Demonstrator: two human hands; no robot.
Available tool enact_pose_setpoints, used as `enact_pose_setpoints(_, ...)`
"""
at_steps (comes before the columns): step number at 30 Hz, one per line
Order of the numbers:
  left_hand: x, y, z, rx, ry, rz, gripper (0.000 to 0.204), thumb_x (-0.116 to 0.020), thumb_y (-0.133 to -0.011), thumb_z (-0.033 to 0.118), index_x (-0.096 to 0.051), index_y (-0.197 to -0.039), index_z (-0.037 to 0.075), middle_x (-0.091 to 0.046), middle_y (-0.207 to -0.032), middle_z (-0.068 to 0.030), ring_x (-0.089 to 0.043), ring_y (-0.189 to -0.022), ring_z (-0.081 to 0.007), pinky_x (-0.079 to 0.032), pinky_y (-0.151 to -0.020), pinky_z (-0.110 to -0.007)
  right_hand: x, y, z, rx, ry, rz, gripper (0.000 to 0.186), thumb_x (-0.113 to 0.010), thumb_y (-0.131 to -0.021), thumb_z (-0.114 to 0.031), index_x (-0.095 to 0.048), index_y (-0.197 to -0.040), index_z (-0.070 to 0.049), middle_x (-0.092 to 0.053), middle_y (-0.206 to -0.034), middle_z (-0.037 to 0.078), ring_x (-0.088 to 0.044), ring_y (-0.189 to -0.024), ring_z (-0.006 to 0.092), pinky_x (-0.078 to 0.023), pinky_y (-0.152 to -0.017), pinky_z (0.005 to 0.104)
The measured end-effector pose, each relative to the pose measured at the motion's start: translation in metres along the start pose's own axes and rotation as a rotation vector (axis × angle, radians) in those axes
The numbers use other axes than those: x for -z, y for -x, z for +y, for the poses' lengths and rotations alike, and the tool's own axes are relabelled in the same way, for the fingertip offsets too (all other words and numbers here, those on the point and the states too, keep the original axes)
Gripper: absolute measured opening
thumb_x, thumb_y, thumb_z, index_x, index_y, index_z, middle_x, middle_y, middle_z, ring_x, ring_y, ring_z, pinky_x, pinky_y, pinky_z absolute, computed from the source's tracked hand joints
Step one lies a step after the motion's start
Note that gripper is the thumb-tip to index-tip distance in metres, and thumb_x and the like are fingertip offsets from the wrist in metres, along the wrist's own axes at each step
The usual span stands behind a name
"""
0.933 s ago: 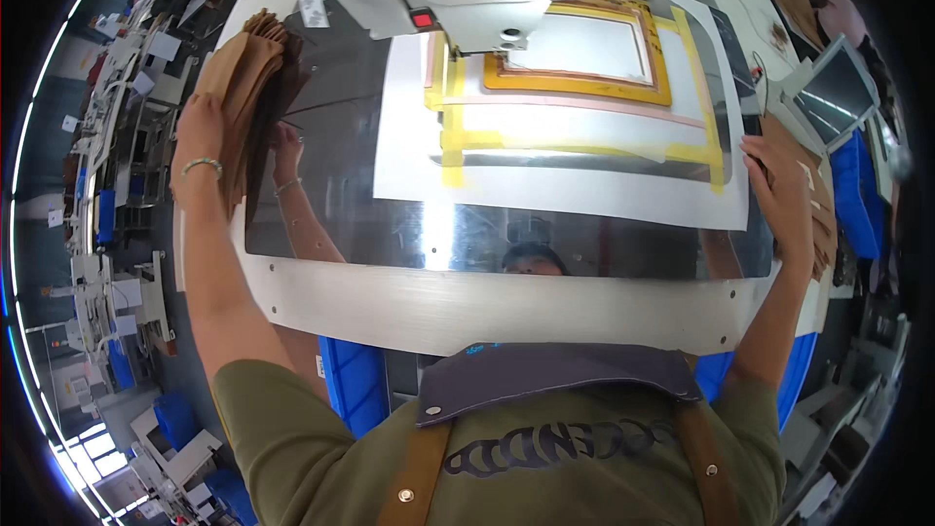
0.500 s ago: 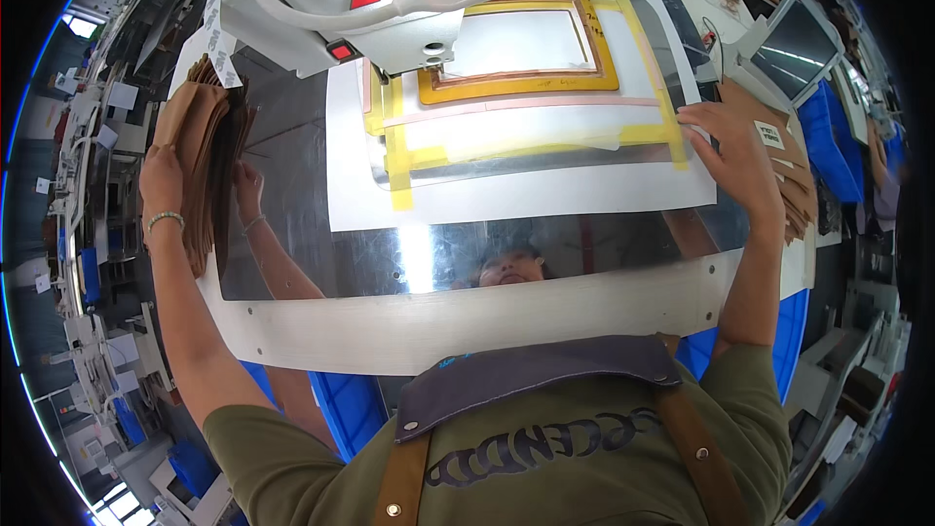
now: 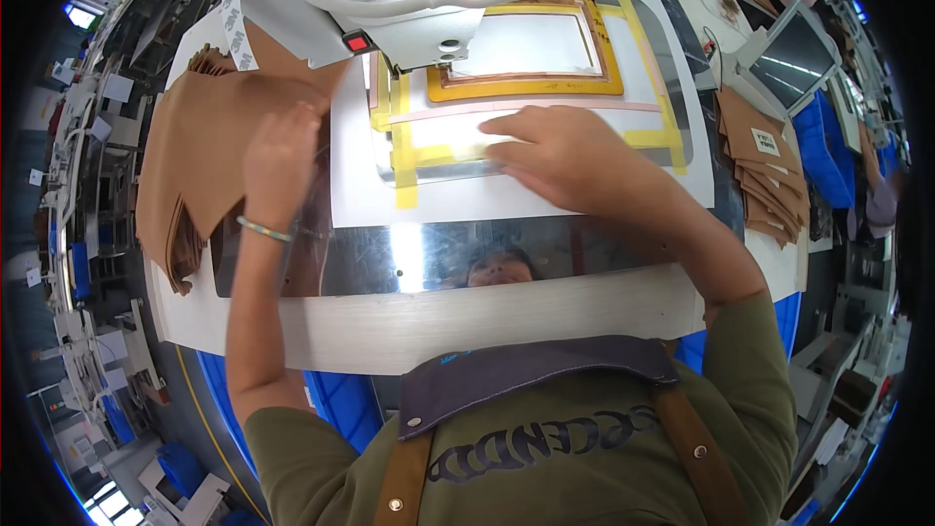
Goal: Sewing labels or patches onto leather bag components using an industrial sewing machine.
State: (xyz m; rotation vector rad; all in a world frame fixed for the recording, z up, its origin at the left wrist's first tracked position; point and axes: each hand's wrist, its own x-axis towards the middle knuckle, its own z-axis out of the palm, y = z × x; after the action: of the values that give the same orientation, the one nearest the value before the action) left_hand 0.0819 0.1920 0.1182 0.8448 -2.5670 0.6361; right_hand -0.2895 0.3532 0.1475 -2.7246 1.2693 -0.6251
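Observation:
A brown fabric piece (image 3: 219, 122) stretches rightward from the stack of brown fabric pieces (image 3: 168, 239) at the left. My left hand (image 3: 280, 166), slightly blurred, grips that top piece near its right part, its fingertips pressed on the cloth. My right hand (image 3: 570, 158) hovers over the front part of the white sheet (image 3: 360, 205), empty, thumb and fingers apart and pointing left. Behind it a yellow rectangular frame (image 3: 526, 88) lies on the sheet beside the sewing machine head (image 3: 390, 24), bordered by yellow tape strips (image 3: 404, 170).
A shiny metal plate (image 3: 438, 258) covers the table's middle. Another stack of brown pieces (image 3: 765, 170), one with a white label, lies at the right edge near a tilted screen (image 3: 794, 51). Blue bins (image 3: 336, 407) stand below the table's front edge.
My left hand has moved right from the left stack, drawing a brown fabric piece across. My right hand has left the sheet's right edge and moved left over its middle.

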Motion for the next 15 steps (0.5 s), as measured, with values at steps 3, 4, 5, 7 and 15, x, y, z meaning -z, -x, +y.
enact_pose_setpoints(3, -0.001, 0.008, 0.059, 0.017, 0.179, 0.016, 0.029, -0.07, -0.097, 0.011, -0.076, -0.124, 0.001, -0.076, -0.127, -0.0107, -0.07, -0.103, -0.0284, -0.059, -0.092, -0.039, -0.038, -0.039, -0.009, 0.066, 0.114, 0.048, 0.029, -0.075, -0.09, -0.013, -0.075, -0.118, -0.006, -0.071, -0.135, 0.013, -0.073, -0.108, 0.0284, -0.059, -0.09, 0.0395)
enact_pose_setpoints(4, 0.005, 0.013, 0.063, 0.056, 0.196, -0.043, 0.031, -0.071, -0.097, 0.011, -0.075, -0.126, 0.001, -0.075, -0.128, -0.0113, -0.071, -0.105, -0.029, -0.059, -0.091, -0.039, -0.049, -0.049, -0.01, 0.094, 0.211, 0.094, 0.033, -0.075, -0.087, -0.014, -0.074, -0.12, -0.006, -0.07, -0.134, 0.013, -0.073, -0.104, 0.0262, -0.059, -0.086, 0.0384)
enact_pose_setpoints(5, 0.012, 0.019, 0.065, 0.11, 0.219, -0.065, 0.033, -0.071, -0.097, 0.011, -0.073, -0.128, 0.001, -0.075, -0.129, -0.0119, -0.071, -0.107, -0.0297, -0.06, -0.09, -0.039, -0.059, -0.058, -0.011, 0.09, 0.21, 0.093, 0.033, -0.075, -0.087, -0.014, -0.074, -0.12, -0.006, -0.07, -0.134, 0.013, -0.073, -0.104, 0.0262, -0.059, -0.086, 0.0384)
enact_pose_setpoints(7, 0.02, 0.034, 0.062, 0.104, 0.144, -0.08, 0.035, -0.071, -0.097, 0.01, -0.072, -0.13, 0.001, -0.074, -0.13, -0.0123, -0.071, -0.109, -0.0298, -0.06, -0.091, -0.039, -0.075, -0.073, -0.011, 0.136, 0.363, 0.176, 0.031, -0.077, -0.081, -0.015, -0.074, -0.11, -0.005, -0.072, -0.113, 0.01, -0.07, -0.093, 0.0208, -0.058, -0.074, 0.035)
enact_pose_setpoints(15, 0.038, 0.115, -0.009, 0.313, -0.029, -0.247, 0.035, -0.068, -0.095, 0.005, -0.07, -0.13, 0.0, -0.072, -0.132, -0.0133, -0.07, -0.115, -0.0308, -0.059, -0.096, -0.04, -0.094, -0.085, -0.001, 0.116, 0.499, 0.195, 0.013, -0.077, -0.074, -0.011, -0.069, -0.084, -0.008, -0.062, -0.077, 0.002, -0.064, -0.076, 0.0179, -0.052, -0.062, 0.03)
